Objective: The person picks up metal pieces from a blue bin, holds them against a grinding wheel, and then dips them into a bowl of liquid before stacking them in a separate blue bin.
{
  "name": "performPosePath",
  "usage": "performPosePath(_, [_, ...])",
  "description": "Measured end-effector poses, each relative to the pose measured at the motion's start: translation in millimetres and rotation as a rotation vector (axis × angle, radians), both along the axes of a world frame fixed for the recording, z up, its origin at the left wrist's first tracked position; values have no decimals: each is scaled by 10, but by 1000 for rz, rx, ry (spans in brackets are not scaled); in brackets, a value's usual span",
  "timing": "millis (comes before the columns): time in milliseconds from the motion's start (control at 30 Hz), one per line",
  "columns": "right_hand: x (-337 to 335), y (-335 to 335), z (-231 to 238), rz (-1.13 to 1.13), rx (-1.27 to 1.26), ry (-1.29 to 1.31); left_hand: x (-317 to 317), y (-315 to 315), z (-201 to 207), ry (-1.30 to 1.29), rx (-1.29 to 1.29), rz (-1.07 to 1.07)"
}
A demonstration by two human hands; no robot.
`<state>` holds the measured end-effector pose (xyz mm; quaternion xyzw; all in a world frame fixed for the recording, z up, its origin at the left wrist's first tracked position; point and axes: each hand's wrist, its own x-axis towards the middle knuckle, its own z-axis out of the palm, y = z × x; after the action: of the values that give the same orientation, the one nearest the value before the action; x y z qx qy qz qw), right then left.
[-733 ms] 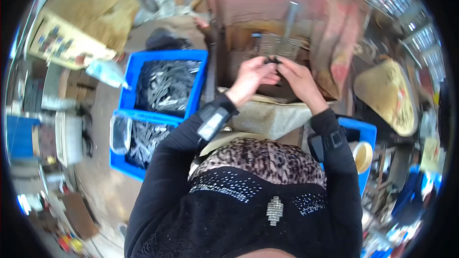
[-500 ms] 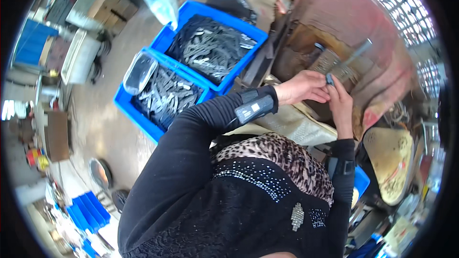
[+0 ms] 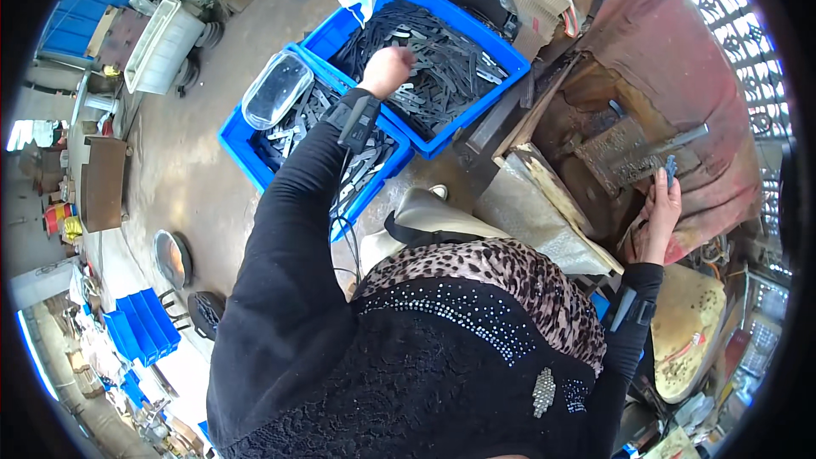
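- Biggest change: the hands have split up. A moment ago both were together over the bench at a little dark piece; now they're well apart, so the work is spread over 2 spots.
- Left hand (image 3: 388, 72) has gone over to the upper blue crate (image 3: 483, 112) and is down at the pile of dark strips (image 3: 442, 89). Fingers look curled, but they're mostly turned away, so I can't tell if it's got hold of a strip.
- Right hand (image 3: 659, 214) stayed on the bench side, pinching a small blue-grey piece (image 3: 671, 172) in its fingertips. Looks like the same bit both hands were on before, so I'd say 1 hand is now doing the holding alone.
- That piece is up by the end of a metal rod (image 3: 680, 139), with the red-brown cloth (image 3: 710, 85) behind it. Can't tell if it touches either.
- The rod sits over a grimy metal block (image 3: 605, 157), and neither hand is on the block.
- Lower blue crate (image 3: 240, 159) is right beside the upper crate, also loaded with strips, with a clear plastic tub (image 3: 278, 89) at its corner. Neither hand is in that crate.
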<state>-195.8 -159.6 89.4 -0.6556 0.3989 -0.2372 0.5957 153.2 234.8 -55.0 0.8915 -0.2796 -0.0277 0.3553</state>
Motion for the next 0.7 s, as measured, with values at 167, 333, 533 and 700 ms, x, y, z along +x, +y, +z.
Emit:
performPosePath(167, [-198,-47,-484,-1,-197,113,51,85,-395,28,129,-78])
performPosePath(333, [-502,65,-987,-37,-255,163,44,-157,-592,-61,182,-11])
performPosePath(533, [-621,238,-858,-42,57,47,370,-502,-977,29,609,-284])
performPosePath(700, [-628,278,-714,-38,252,-87,431,-623,-1607,981,-207,384])
